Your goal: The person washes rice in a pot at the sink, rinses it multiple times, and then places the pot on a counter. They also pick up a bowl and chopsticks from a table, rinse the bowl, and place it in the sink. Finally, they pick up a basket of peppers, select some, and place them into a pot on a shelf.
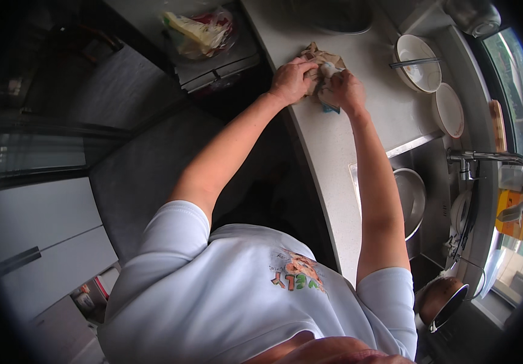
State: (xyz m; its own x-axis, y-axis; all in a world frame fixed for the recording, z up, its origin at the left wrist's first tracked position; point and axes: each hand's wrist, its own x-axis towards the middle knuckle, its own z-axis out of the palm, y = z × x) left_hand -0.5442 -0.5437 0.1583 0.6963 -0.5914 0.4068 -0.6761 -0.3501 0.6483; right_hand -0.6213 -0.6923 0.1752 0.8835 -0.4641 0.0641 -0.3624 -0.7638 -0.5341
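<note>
Both my hands reach over the light countertop (320,141). A crumpled brown paper bag (333,58) lies there, and my left hand (292,81) grips its left side. My right hand (350,91) holds a whitish crumpled piece (327,93) with a blue end against the bag's right side. Whether this piece is cloth or plastic wrapping, I cannot tell. The fingers hide part of both things.
Beyond the bag stands a dark basin (343,31). Right of my hands are a bowl (418,68) with chopsticks (415,63) across it and another bowl (449,111). Nearer is the sink (434,204) with a metal basin (410,200) and a faucet (493,156). Plastic-bagged items (200,34) sit left.
</note>
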